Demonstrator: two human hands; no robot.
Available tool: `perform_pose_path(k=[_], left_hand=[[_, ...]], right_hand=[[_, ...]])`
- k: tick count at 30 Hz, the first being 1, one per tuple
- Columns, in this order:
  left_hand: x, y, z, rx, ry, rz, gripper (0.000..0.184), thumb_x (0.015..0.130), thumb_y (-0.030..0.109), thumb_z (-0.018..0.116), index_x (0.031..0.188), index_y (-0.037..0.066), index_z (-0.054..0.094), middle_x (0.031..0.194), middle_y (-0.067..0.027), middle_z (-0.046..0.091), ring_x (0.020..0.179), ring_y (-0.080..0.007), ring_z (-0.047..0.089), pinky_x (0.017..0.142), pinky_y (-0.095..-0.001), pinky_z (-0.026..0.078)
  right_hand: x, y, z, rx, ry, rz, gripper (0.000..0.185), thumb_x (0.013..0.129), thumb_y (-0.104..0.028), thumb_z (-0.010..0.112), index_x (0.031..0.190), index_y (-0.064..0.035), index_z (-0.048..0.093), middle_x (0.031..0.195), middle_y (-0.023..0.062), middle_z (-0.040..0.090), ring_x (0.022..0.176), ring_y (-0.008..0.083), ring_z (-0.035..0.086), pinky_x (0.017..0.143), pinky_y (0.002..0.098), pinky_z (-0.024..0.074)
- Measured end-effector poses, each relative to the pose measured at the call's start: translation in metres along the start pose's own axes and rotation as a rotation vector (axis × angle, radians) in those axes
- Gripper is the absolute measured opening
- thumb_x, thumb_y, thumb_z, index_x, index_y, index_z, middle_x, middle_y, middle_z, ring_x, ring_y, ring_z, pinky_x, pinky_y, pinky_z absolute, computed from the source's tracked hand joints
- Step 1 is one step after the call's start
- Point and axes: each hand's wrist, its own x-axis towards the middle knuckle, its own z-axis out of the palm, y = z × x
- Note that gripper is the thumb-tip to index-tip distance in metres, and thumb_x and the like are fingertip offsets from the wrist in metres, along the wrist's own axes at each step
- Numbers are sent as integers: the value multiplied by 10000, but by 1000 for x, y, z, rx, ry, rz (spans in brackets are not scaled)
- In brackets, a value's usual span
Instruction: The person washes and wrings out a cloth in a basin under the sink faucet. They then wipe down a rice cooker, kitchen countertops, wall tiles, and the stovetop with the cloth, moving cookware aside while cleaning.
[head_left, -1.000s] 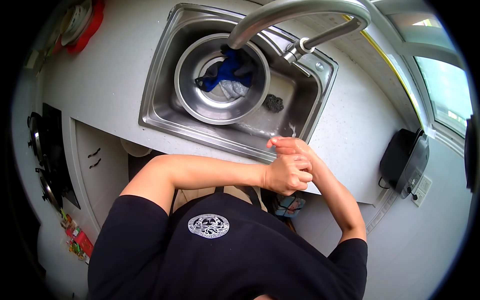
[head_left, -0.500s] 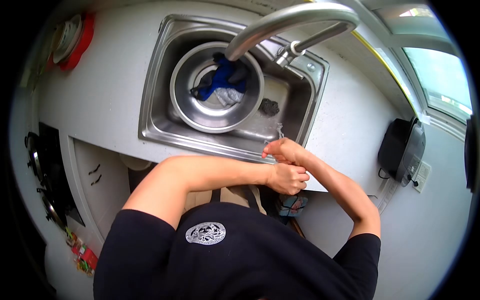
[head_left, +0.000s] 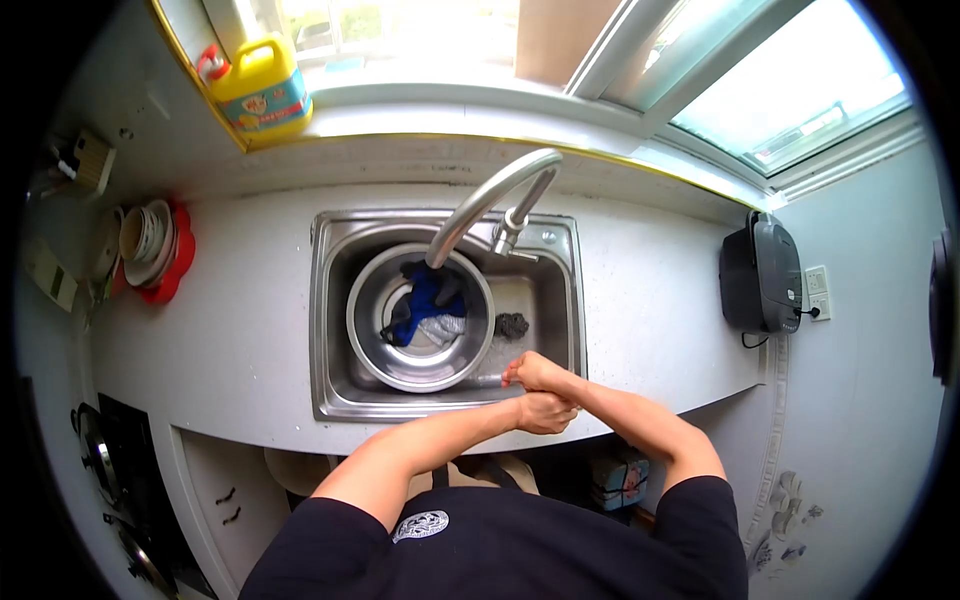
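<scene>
Above the front edge of the sink, my left hand is closed around my right wrist. My right hand hangs over the sink's front right corner, fingers loosely bent and somewhat apart, with nothing visible in them. A round steel basin sits on the left side of the steel sink. Inside the basin lies a crumpled blue cloth with dark parts, beside a silvery-grey piece. To the basin's right, a dark scouring pad rests on the sink floor, a little beyond my right hand.
The curved faucet arches over the basin. Stacked dishes stand on the left counter, and a black appliance on the right. A yellow pump bottle is on the window ledge. Pan lids are at the lower left.
The view has tilted up, bringing the window and yellow bottle into sight. My hands stay together at the sink's front edge, the left around the right wrist.
</scene>
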Motion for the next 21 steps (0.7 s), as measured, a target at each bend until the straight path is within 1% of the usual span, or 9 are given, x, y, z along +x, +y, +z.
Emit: perform_pose_path(k=[4,5,8,10,12,13,16,20,21], left_hand=[[-17,-9,-32,-7,43,140,137,728,240,551,690,125,616,830,-30,541,863,-217,545,824,-336,445],[-23,-10,-41,-15,2,157,155,747,240,547,720,111,629,854,-42,565,916,-230,553,863,-349,436],[-43,1,-40,9,5,146,187,786,229,532,797,74,637,881,-59,591,971,-240,571,903,-361,432],[-55,14,-22,17,-76,127,193,810,218,513,826,59,621,885,-71,593,955,-235,585,905,-361,436],[-60,11,-11,17,-85,165,191,817,215,506,817,58,614,887,-77,593,935,-235,593,902,-360,440],[-54,2,-38,11,-162,222,164,810,213,515,806,77,607,901,-58,579,961,-229,566,916,-354,423],[-49,-12,-77,30,-273,316,125,795,212,534,803,103,597,933,-34,552,1005,-222,510,943,-355,395],[-40,-11,-133,-233,215,-218,297,728,132,642,1021,102,604,1268,-110,463,1182,-282,424,1015,-413,366],[-38,-6,-136,-316,304,-403,432,699,67,686,1120,110,601,1361,-155,424,1250,-326,393,1036,-464,375]], right_hand=[[8,4,11,409,-61,37,201,888,-145,599,816,12,701,598,27,600,425,91,371,391,283,280],[11,5,15,481,-35,57,201,887,-157,602,818,1,704,605,30,609,457,109,418,418,301,337],[14,-2,36,88,110,-213,204,886,-178,596,821,-20,708,644,63,636,518,150,497,479,331,408],[16,-7,51,-61,221,-204,199,843,-196,592,820,-58,733,766,133,682,609,222,582,597,380,477],[11,-10,53,-13,310,-228,191,817,-184,600,784,-45,728,777,139,686,623,228,592,620,396,486],[2,-16,50,16,325,-253,198,851,-193,591,824,-40,712,671,113,636,605,190,579,624,361,495],[-10,-15,34,648,81,-103,215,908,-201,554,922,-33,688,564,49,529,571,140,537,606,317,495],[-26,3,23,1217,-30,-213,223,936,-206,575,1021,-6,626,656,6,532,563,120,526,670,324,538],[-28,11,20,1268,-3,-211,263,925,-199,574,1104,-8,604,856,66,594,767,164,583,799,364,526]])
